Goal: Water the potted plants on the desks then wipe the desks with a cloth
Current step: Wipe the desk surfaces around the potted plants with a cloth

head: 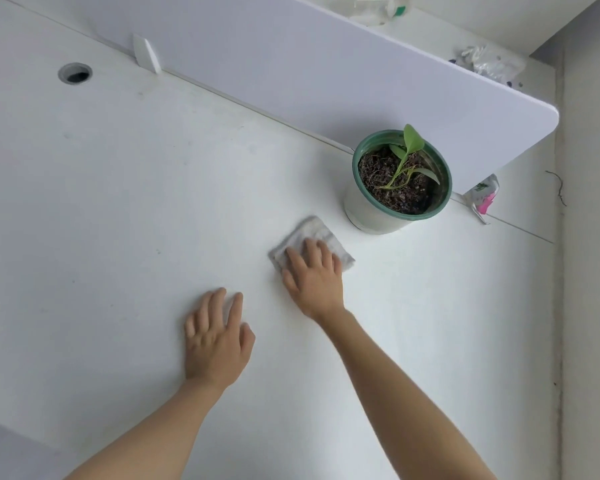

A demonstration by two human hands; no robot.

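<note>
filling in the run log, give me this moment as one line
phase: wiping desk | right hand: flat on cloth | left hand: flat on desk, empty | potted plant: upright beyond cloth, apart

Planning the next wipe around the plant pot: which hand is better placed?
Right. The right hand already presses the cloth beside the pot; the left hand lies bare on the desk, farther away.

cloth [311, 241]: near half under right hand [315, 278] | items past divider [343, 74]: blurred
</note>
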